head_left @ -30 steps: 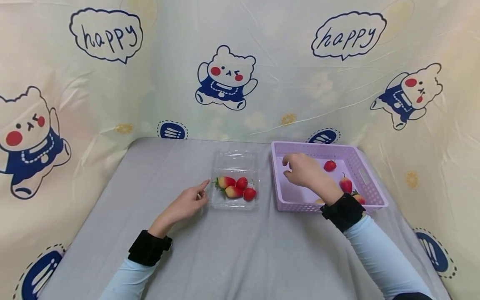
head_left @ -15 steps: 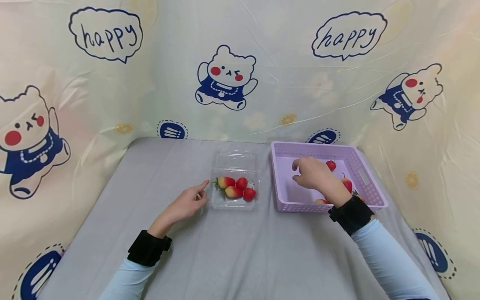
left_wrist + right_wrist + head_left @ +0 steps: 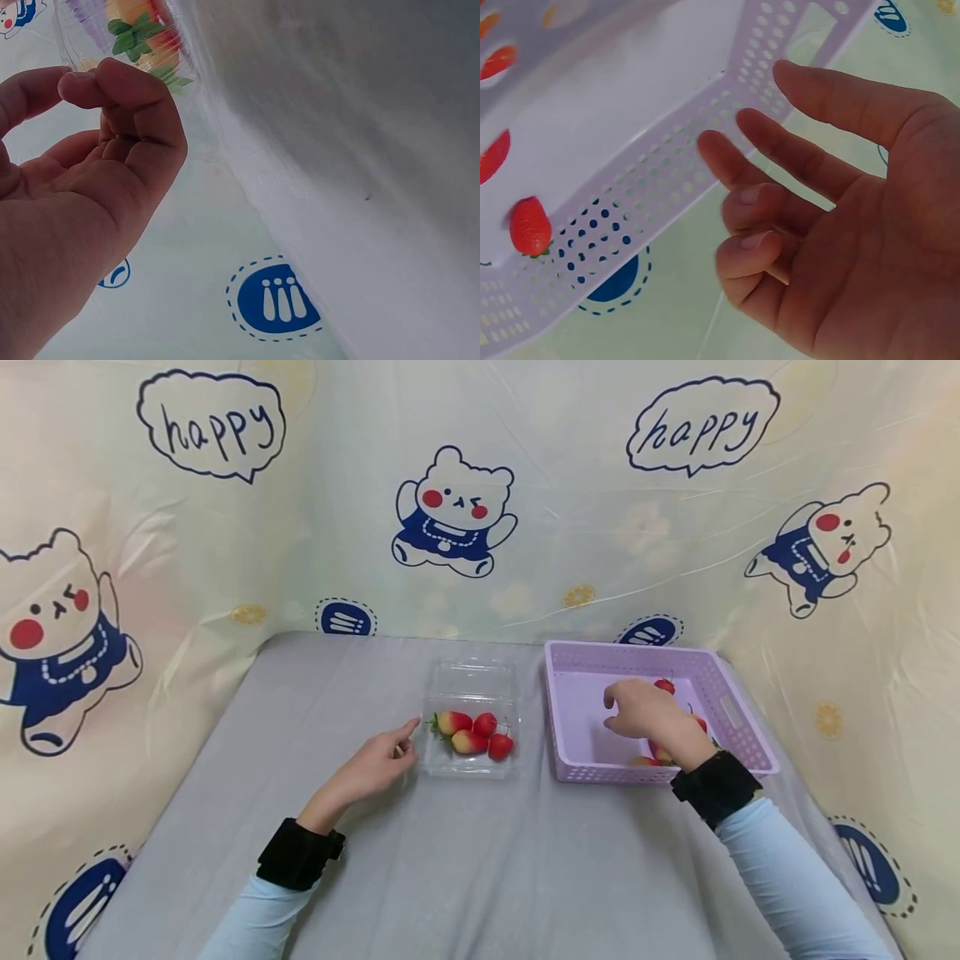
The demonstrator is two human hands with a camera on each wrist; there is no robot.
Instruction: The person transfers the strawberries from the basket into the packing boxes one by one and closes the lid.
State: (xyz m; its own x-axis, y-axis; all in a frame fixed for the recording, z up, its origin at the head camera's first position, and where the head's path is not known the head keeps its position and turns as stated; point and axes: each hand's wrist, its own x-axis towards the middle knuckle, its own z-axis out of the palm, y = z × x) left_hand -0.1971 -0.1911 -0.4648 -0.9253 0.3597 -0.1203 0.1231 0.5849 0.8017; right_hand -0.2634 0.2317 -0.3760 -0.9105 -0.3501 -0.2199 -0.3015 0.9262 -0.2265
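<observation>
A clear plastic clamshell box [image 3: 471, 768] stands on the table with its lid laid back; several strawberries [image 3: 469, 742] lie inside it. My left hand [image 3: 375, 765] rests at the box's left edge, index finger extended with its tip right at the wall, the other fingers bent. In the left wrist view, its fingertips overlap the box edge near green strawberry leaves [image 3: 135, 34]. My right hand [image 3: 651, 714] hovers over the purple basket [image 3: 558, 727], fingers loosely bent and thumb apart, holding nothing. Beside it in the basket lie a red strawberry [image 3: 530, 226] and others, some hidden by the hand.
A grey cloth [image 3: 450, 860] covers the table under the box and basket. Behind it hangs a printed curtain [image 3: 570, 527]. The basket's perforated walls [image 3: 660, 165] rise around the strawberries; the box sits left of it with a narrow gap between.
My right hand has moved rightward and slightly nearer inside the basket, over the strawberries there. The left hand and the box have stayed where they were.
</observation>
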